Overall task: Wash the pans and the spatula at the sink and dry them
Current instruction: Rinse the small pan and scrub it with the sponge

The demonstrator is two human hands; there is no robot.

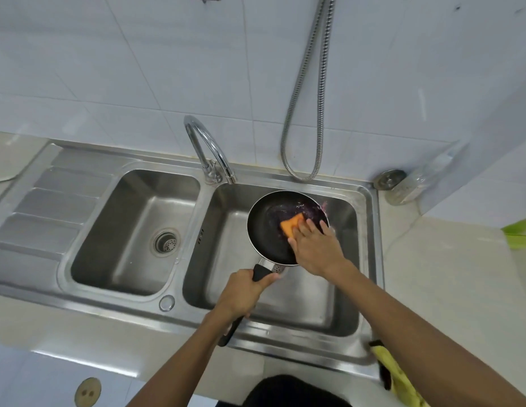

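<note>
I have the left grip [241, 292] clamped round the black handle [260, 273], holding the pan [266, 230] over the right basin of the sink [345, 289]. The pan's long axis runs from the sink's front edge toward its back right corner, with the bowl beyond that grip. My right grip [317, 248] is the nearer one to the bowl. Its fingers are spread flat on the orange sponge [291, 226], pressing it onto the bowl's right half beside purplish residue. I judge the next stroke should sweep leftward while the left braces. I see no spatula or second pan.
</note>
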